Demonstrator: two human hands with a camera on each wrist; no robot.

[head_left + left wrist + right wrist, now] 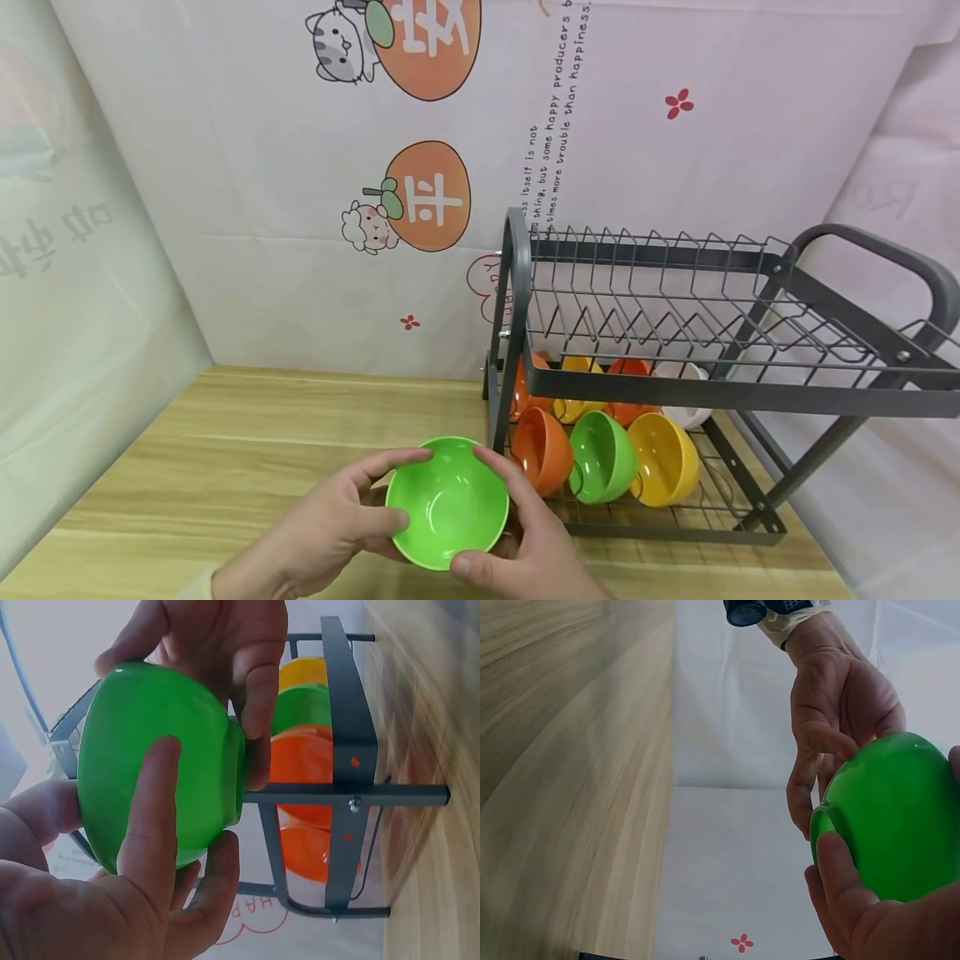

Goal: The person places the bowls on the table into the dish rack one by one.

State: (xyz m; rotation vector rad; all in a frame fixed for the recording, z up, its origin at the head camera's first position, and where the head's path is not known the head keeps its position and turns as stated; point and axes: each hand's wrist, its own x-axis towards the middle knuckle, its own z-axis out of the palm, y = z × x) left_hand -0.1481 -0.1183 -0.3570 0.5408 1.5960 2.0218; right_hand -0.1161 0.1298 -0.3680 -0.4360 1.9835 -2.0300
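A green bowl [447, 504] is held between both hands above the table, its hollow facing the head camera. My left hand [330, 521] grips its left side, thumb over the rim and fingers around the outer wall. On the right side my right hand [536, 537] grips it, with the thumb at the near rim and a finger at the far rim. The left wrist view shows the bowl's outer wall [150, 765] with fingers spread along it. In the right wrist view fingers touch near the foot ring of the bowl [900, 817].
Right of the hands stands a dark two-tier dish rack [720, 392]. Its lower shelf holds an orange bowl [542, 452], a green bowl [602, 457] and a yellow bowl [664, 460] in front, with several more behind. Wood-grain table [247, 450] extends left; a printed cloth [270, 275] hangs behind.
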